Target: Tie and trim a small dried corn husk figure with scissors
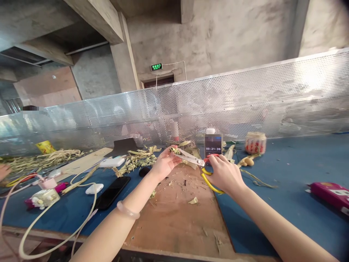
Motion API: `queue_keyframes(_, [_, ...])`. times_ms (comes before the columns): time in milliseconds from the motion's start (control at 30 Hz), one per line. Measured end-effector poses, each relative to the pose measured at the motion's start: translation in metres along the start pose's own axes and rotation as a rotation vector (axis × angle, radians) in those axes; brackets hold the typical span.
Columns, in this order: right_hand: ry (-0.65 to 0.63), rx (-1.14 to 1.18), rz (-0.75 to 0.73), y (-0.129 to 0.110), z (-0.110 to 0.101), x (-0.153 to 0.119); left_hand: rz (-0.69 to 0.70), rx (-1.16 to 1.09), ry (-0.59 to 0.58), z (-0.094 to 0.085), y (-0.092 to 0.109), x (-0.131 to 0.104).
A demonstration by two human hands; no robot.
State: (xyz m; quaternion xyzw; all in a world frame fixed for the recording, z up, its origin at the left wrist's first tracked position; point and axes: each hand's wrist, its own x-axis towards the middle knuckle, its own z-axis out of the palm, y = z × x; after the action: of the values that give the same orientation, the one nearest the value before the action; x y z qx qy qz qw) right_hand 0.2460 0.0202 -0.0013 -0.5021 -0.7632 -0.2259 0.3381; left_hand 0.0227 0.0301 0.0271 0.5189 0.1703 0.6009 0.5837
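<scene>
Over a brown board [180, 218], my left hand [165, 164] is closed around a small greenish dried plant piece [173, 149]; a pale bracelet [128, 210] circles that wrist. My right hand [227, 174] grips scissors [193, 159] with red and yellow handles. Their blades are spread and point left, with the tips at the dried piece by my left fingers. Plant scraps [193, 200] are scattered on the board beneath. Beyond my hands stands a phone-like timer [213, 148] reading 00:21:39, upright against a white-capped bottle [210, 130].
Left of my arm lie a black phone [113, 193], a white case [94, 188], looping cables [24, 238] and dried plant heaps [141, 161]. A jar [255, 143] and a magenta pack [329, 196] are right. A perforated metal screen [245, 98] borders the table. Another person's hand [4, 171] shows far left.
</scene>
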Motion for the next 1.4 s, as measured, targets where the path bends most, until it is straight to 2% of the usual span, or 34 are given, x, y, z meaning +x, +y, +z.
queue_keyframes(300, [-0.015,-0.011,-0.005,0.0021,0.0051,0.0004,-0.011,-0.025,0.068,0.004,-0.0035,-0.001])
queue_keyframes(467, [-0.033,0.002,0.005,0.001,0.0045,0.0006,-0.037,-0.014,0.054,0.0042,-0.0032,-0.0014])
queue_keyframes(600, [-0.033,0.048,0.113,-0.0013,0.0028,0.0012,-0.028,0.0,0.078,0.0011,-0.0028,0.0003])
queue_keyframes(733, [-0.042,0.072,0.241,0.0016,0.0015,0.0032,-0.013,0.023,0.149,-0.0018,-0.003,0.0036])
queue_keyframes(867, [-0.052,0.099,0.294,0.0071,0.0023,0.0051,0.005,0.005,0.196,-0.0027,-0.004,0.0051])
queue_keyframes(1067, [-0.15,0.067,0.277,0.0075,0.0042,0.0058,-0.001,-0.052,0.19,-0.0027,-0.0039,0.0044])
queue_keyframes(1267, [-0.12,0.094,0.227,0.0052,0.003,0.0048,-0.021,-0.1,0.234,0.0004,-0.0015,0.0034])
queue_keyframes(1400, [-0.116,0.089,0.215,0.0057,0.0025,0.005,-0.034,-0.074,0.208,0.0046,0.0004,0.0026])
